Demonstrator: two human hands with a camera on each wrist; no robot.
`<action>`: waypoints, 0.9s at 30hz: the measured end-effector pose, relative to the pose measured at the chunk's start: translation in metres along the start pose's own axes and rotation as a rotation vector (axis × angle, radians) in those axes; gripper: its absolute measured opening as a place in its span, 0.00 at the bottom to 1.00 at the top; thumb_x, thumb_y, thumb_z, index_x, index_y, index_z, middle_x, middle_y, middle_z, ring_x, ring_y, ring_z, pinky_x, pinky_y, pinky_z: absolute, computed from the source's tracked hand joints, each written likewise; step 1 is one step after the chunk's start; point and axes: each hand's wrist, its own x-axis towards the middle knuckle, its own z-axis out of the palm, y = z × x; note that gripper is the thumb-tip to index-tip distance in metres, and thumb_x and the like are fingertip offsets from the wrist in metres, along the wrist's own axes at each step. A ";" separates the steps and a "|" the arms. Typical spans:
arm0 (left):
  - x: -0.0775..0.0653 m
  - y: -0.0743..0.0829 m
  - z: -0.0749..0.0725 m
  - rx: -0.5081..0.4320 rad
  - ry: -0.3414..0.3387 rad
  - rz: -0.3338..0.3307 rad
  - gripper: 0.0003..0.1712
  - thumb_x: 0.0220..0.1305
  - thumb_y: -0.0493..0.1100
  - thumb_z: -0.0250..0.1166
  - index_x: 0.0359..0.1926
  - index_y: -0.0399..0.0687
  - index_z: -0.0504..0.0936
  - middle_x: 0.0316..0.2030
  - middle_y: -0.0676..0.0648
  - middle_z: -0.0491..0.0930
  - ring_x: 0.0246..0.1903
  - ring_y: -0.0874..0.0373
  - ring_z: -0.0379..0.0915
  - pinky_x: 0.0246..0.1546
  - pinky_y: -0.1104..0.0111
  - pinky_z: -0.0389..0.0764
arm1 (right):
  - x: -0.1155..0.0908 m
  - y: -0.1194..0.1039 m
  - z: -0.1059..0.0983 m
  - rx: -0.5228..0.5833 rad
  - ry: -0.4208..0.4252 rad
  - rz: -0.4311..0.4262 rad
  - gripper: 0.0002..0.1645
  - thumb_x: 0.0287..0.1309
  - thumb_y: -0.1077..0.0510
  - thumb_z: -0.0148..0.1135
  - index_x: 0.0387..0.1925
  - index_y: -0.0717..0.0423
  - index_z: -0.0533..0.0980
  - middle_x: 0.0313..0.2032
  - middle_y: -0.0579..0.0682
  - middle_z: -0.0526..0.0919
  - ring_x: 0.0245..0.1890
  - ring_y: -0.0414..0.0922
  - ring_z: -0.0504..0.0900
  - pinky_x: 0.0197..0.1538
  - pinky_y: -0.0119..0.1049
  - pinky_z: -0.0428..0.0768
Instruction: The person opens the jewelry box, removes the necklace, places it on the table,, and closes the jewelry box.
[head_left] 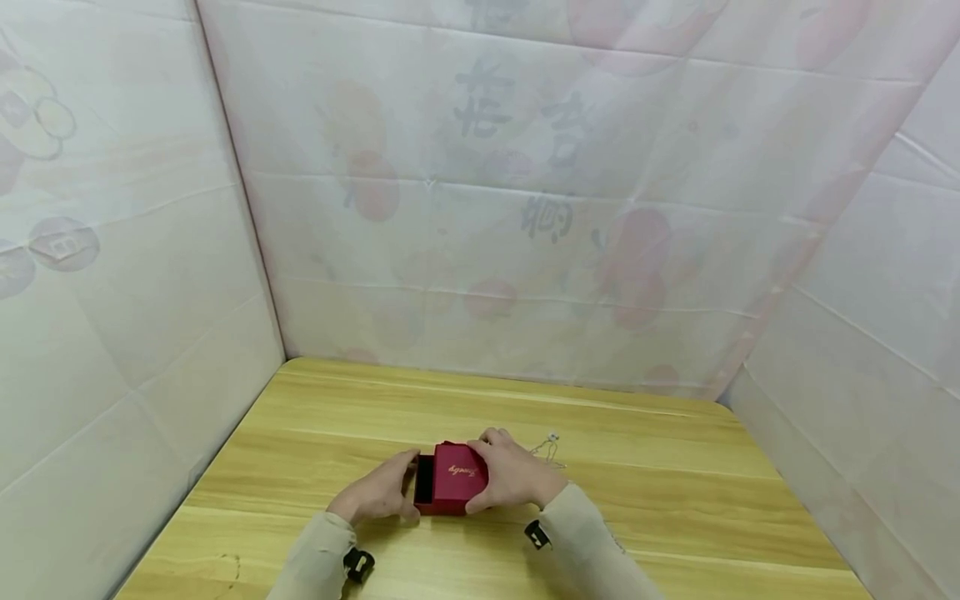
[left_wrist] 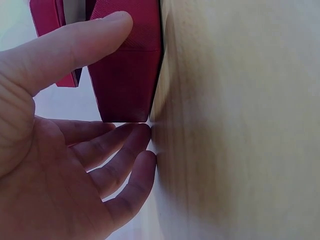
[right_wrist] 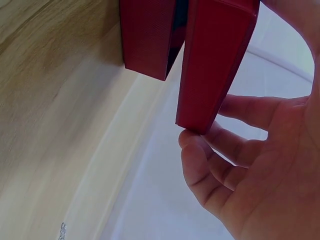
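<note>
A small red jewelry box sits on the wooden table, its lid [head_left: 457, 479] shifted to the right off the box base [head_left: 435, 508]. Gold lettering marks the lid's top, and a strip of dark interior [head_left: 424, 479] shows at the left. My left hand [head_left: 378, 490] holds the base from the left, thumb near the front and fingers toward the back. With my right hand [head_left: 517, 473] I grip the lid between thumb and fingers. In the right wrist view the lid [right_wrist: 212, 70] is tilted, with a gap between it and the base [right_wrist: 147, 40].
A thin silvery chain [head_left: 553, 450] lies on the table [head_left: 660, 500] just right of my right hand. White printed cloth walls [head_left: 480, 250] stand behind the table and at both sides. Black wrist straps [head_left: 358, 564] sit on both sleeves.
</note>
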 end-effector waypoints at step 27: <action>0.003 -0.003 -0.002 -0.022 -0.006 0.070 0.55 0.37 0.31 0.75 0.67 0.32 0.57 0.61 0.35 0.66 0.60 0.38 0.61 0.60 0.45 0.59 | 0.015 -0.008 0.015 -0.023 -0.025 -0.022 0.57 0.33 0.34 0.75 0.64 0.56 0.67 0.47 0.45 0.69 0.46 0.41 0.65 0.47 0.37 0.75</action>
